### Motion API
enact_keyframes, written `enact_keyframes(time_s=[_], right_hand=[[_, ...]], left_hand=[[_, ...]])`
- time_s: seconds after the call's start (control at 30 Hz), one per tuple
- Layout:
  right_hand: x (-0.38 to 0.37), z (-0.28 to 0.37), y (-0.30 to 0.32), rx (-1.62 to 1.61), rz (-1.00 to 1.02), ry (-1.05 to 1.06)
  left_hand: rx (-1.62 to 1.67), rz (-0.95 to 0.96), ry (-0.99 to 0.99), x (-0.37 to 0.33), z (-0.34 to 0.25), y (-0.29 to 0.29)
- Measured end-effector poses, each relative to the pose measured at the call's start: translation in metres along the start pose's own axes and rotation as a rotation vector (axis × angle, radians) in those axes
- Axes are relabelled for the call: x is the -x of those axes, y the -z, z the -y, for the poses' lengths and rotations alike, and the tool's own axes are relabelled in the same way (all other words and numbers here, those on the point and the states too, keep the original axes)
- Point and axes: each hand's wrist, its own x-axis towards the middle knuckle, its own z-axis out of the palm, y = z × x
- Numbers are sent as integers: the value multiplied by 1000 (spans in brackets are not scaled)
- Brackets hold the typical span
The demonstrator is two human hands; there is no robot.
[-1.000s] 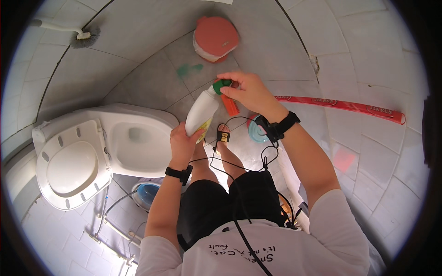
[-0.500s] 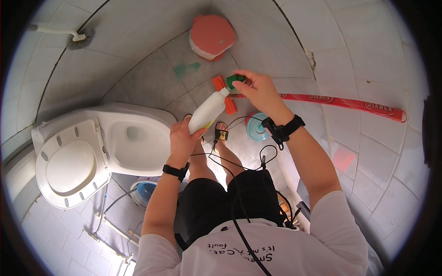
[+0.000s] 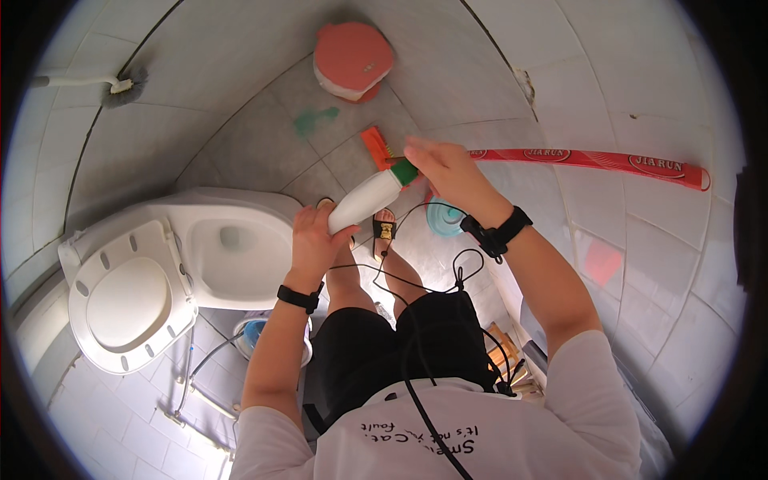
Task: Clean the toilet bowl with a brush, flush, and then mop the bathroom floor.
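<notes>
In front of me a white bottle [image 3: 364,200] is held at a slant, its lower end toward me and its capped end up to the right. My left hand [image 3: 312,242] is closed round the lower end. A green cap [image 3: 404,171] sits on the bottle's neck. The fingers of my right hand [image 3: 458,174] are closed at this cap; part of the grip is hidden behind the hand. Each wrist wears a black strap.
A white toilet [image 3: 240,206] with its seat raised stands at left. A toilet brush [image 3: 124,86] hangs on the far-left wall. On the floor are a pink lidded bin [image 3: 352,60], an orange brush head [image 3: 374,149] and a light-blue round item [image 3: 445,218]. A long red tube [image 3: 592,159] lies at right.
The green cap, tilted over the bottle's narrow neck before, now sits straight down on it and hides the neck. My right hand has turned and shifted slightly toward me. The view has shifted a little.
</notes>
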Motion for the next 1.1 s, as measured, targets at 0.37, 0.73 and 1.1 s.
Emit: enact_keyframes(time_s=[0.37, 0.73, 1.1], right_hand=[[18, -2, 17, 114, 104, -222], [19, -5, 19, 349, 11, 119], [5, 14, -6, -46, 173, -100]], left_hand=[[51, 49, -75, 0, -2, -5], [175, 108, -2, -24, 3, 2], [134, -17, 5, -39, 20, -9]])
